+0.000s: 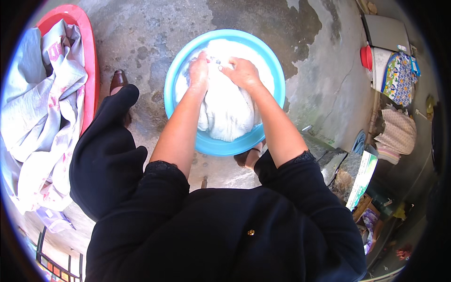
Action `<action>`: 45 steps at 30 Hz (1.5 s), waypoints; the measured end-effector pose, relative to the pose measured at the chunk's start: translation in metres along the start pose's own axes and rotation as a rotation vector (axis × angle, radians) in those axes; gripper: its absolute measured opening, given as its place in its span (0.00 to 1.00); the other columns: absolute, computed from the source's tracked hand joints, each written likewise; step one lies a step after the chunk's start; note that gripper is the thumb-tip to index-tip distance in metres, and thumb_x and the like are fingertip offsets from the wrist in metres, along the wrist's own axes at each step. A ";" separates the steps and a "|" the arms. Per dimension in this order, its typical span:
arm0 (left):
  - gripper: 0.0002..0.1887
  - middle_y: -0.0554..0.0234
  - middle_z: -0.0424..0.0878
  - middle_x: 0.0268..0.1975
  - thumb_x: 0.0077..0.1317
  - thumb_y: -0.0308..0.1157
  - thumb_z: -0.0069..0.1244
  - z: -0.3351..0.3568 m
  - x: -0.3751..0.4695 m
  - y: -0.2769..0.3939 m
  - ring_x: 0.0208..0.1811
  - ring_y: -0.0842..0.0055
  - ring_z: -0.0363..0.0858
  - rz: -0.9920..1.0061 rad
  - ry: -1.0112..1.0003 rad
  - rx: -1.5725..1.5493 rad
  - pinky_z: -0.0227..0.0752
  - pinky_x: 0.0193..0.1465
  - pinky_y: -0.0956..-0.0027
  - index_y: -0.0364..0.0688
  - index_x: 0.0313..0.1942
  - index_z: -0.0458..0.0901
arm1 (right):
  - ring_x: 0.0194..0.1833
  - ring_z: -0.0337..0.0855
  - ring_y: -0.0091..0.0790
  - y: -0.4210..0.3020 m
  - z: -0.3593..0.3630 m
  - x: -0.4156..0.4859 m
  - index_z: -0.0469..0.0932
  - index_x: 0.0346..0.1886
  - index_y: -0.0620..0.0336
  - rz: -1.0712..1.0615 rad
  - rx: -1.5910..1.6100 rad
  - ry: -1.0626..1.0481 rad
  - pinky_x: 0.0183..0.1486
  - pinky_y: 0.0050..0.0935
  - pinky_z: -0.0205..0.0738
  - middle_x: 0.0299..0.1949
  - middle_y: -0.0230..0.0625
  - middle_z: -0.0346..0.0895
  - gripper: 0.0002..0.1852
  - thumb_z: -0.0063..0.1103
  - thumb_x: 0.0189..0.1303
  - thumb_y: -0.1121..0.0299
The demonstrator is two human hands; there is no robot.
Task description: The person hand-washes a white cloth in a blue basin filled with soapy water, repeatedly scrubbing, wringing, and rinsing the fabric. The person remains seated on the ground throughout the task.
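In front of me a round light-blue plastic basin (pixel 224 149) stands on the floor between my feet. Bunched white cloth (pixel 230 112) fills most of it, and it looks wet. My left hand (pixel 199 72) is curled around the cloth towards the basin's left side, its fingertips partly hidden. To the right, my right hand (pixel 243 73) grips the same cloth with its thumb pointing left and its other fingers bent down into the folds. A bulging length of the cloth lies between my forearms and reaches towards the near rim.
At left, a red plastic tub (pixel 90 63) holds a large pale grey cloth (pixel 56 102) with pinkish marks, spilling over its side. The concrete floor (pixel 141 31) has damp patches. Along the right lie a small red container (pixel 366 57), patterned fabric (pixel 400 79) and a stone block (pixel 343 181).
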State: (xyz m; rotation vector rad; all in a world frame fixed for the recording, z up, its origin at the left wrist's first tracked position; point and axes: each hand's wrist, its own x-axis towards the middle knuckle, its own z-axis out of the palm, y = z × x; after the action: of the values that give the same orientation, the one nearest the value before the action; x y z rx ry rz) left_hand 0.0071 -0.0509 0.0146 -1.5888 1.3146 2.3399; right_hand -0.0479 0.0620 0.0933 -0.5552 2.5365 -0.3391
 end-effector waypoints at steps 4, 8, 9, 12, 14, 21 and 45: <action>0.21 0.46 0.82 0.43 0.62 0.43 0.50 0.003 0.001 -0.011 0.45 0.58 0.80 0.261 0.021 0.442 0.71 0.49 0.64 0.30 0.40 0.80 | 0.44 0.81 0.49 0.000 0.021 0.020 0.82 0.41 0.61 0.111 -0.232 0.013 0.49 0.38 0.73 0.40 0.50 0.81 0.15 0.55 0.54 0.62; 0.21 0.44 0.82 0.45 0.62 0.41 0.51 0.002 -0.016 -0.002 0.47 0.58 0.81 0.345 -0.188 0.667 0.72 0.48 0.63 0.29 0.44 0.79 | 0.44 0.81 0.48 0.016 0.033 0.029 0.82 0.39 0.63 0.234 -0.161 0.125 0.47 0.36 0.74 0.40 0.49 0.81 0.12 0.54 0.54 0.69; 0.20 0.45 0.82 0.44 0.63 0.39 0.52 -0.001 -0.017 0.000 0.45 0.59 0.81 0.381 -0.216 0.717 0.74 0.47 0.63 0.29 0.44 0.79 | 0.44 0.81 0.48 0.014 0.034 0.030 0.82 0.39 0.63 0.250 -0.071 0.194 0.47 0.36 0.74 0.40 0.49 0.81 0.11 0.55 0.54 0.70; 0.18 0.49 0.82 0.42 0.64 0.37 0.53 0.003 0.006 -0.020 0.41 0.66 0.83 -0.177 -0.282 -0.323 0.76 0.39 0.66 0.31 0.46 0.78 | 0.46 0.81 0.46 0.016 0.029 0.014 0.81 0.38 0.62 0.055 0.742 0.256 0.46 0.35 0.74 0.41 0.51 0.81 0.10 0.55 0.55 0.69; 0.16 0.53 0.82 0.39 0.64 0.35 0.53 0.005 0.006 -0.022 0.39 0.70 0.83 -0.121 -0.330 -0.450 0.77 0.37 0.70 0.31 0.46 0.77 | 0.38 0.82 0.45 -0.012 0.032 -0.013 0.80 0.35 0.65 -0.087 0.753 0.375 0.42 0.34 0.74 0.36 0.50 0.81 0.09 0.58 0.54 0.69; 0.14 0.62 0.80 0.39 0.68 0.36 0.48 0.026 -0.044 0.008 0.41 0.77 0.79 -0.141 -0.267 -0.369 0.73 0.42 0.75 0.33 0.45 0.78 | 0.26 0.80 0.44 0.005 0.027 0.006 0.80 0.28 0.62 0.086 0.103 0.366 0.32 0.37 0.72 0.25 0.50 0.79 0.13 0.53 0.60 0.62; 0.13 0.61 0.80 0.37 0.69 0.38 0.46 0.030 -0.036 -0.005 0.37 0.74 0.77 -0.124 -0.281 -0.428 0.72 0.41 0.71 0.37 0.43 0.78 | 0.24 0.80 0.49 -0.023 0.017 0.002 0.79 0.21 0.53 0.052 -0.006 0.418 0.29 0.44 0.73 0.21 0.44 0.79 0.17 0.47 0.61 0.58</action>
State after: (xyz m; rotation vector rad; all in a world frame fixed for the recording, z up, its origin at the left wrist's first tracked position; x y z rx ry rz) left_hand 0.0041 -0.0130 0.0430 -1.2993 0.6733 2.7626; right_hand -0.0332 0.0386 0.0855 -0.4566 2.9470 -0.4692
